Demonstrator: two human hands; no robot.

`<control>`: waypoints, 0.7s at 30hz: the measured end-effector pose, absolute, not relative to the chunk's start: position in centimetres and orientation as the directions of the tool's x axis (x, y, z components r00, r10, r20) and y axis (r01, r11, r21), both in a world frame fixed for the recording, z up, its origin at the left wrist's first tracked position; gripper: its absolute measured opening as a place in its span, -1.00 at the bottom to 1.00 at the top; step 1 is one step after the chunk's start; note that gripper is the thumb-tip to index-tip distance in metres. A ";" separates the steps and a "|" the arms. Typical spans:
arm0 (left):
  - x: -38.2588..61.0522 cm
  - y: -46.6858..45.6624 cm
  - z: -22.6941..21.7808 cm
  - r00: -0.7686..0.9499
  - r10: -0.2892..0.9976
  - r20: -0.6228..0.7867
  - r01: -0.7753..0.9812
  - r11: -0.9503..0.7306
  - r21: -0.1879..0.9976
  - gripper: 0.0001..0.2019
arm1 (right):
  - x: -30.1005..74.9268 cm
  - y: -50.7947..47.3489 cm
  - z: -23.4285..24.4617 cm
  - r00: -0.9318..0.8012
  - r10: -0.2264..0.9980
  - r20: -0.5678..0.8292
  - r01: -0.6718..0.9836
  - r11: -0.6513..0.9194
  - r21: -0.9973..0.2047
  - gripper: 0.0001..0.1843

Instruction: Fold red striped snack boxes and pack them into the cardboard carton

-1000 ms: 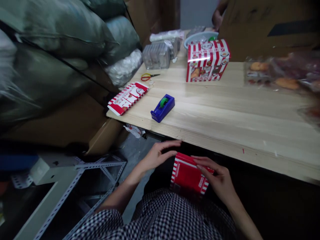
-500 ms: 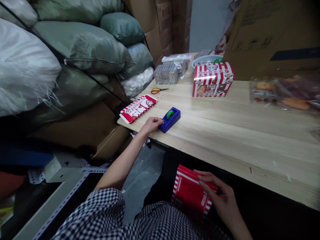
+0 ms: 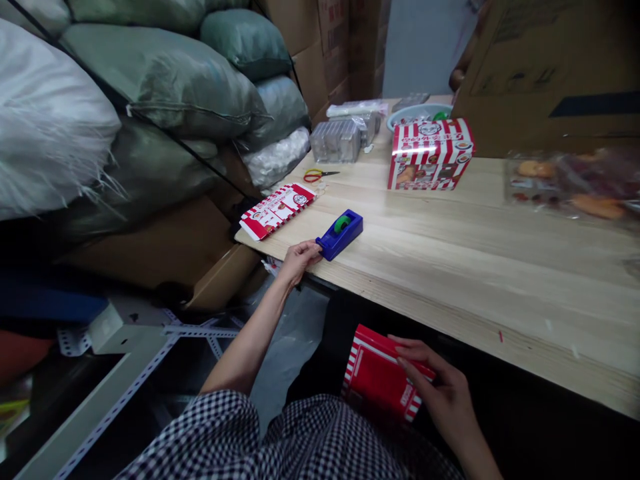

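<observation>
At the table's near edge, my left hand [image 3: 299,259] pinches the end of the tape at the cutter of a blue tape dispenser [image 3: 345,237]; the clear strip itself hardly shows. A green-cored tape roll [image 3: 342,224] sits in the dispenser. Below the table edge, over my lap, my right hand [image 3: 440,380] grips a red box [image 3: 383,377] with red-and-white striped sides. Its thumb and fingers lie along the box's upper right edge. A flat striped carton [image 3: 279,210] lies on the table just beyond my left hand.
Red-handled scissors [image 3: 315,175] and stacked clear plastic packs [image 3: 336,141] lie farther back. An upright striped box [image 3: 430,157] stands before a pale basin [image 3: 417,113]. Bagged toy food [image 3: 575,183] lies right, by a large cardboard carton [image 3: 550,73]. Stuffed sacks [image 3: 165,80] pile up left. Another person's arm shows behind.
My left hand has drawn slightly back and left from the dispenser's cutter, still pinching. My right hand holds the red box in nearly the same place. The view has shifted slightly.
</observation>
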State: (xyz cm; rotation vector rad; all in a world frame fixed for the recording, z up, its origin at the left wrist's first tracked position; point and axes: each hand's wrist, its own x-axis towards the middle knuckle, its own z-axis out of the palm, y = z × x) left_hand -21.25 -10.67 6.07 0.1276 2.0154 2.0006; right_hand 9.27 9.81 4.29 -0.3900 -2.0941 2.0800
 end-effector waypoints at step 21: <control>-0.1 -6.1 11.3 -0.789 0.480 -0.383 -0.500 -0.139 0.855 -0.15 | 9.2 6.2 7.1 -0.822 0.560 0.104 -0.016 0.161 -0.987 -0.59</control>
